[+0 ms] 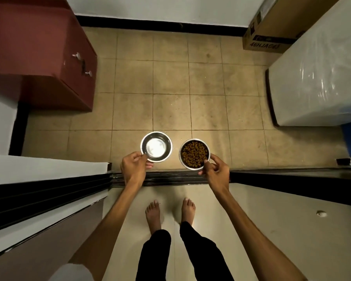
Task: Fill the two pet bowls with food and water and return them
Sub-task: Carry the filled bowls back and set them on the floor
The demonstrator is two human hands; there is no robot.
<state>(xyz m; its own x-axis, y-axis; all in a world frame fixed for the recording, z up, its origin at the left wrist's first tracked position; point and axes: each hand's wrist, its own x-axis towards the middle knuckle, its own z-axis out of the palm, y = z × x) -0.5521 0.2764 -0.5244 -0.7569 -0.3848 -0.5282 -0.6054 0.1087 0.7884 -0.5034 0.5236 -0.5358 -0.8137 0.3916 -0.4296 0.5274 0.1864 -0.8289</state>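
Two steel pet bowls are held side by side above the tan tiled floor (170,82). The left bowl (156,146) shows a bright, reflective inside; whether it holds water I cannot tell for sure. My left hand (133,166) pinches its near-left rim. The right bowl (194,154) is full of brown kibble. My right hand (216,171) grips its near-right rim, thumb over the edge.
A black sliding-door track (170,177) crosses the floor under my hands, just ahead of my bare feet. A dark red cabinet (41,57) stands at the left. A plastic-wrapped white appliance (316,78) and a cardboard box (272,35) stand at the right.
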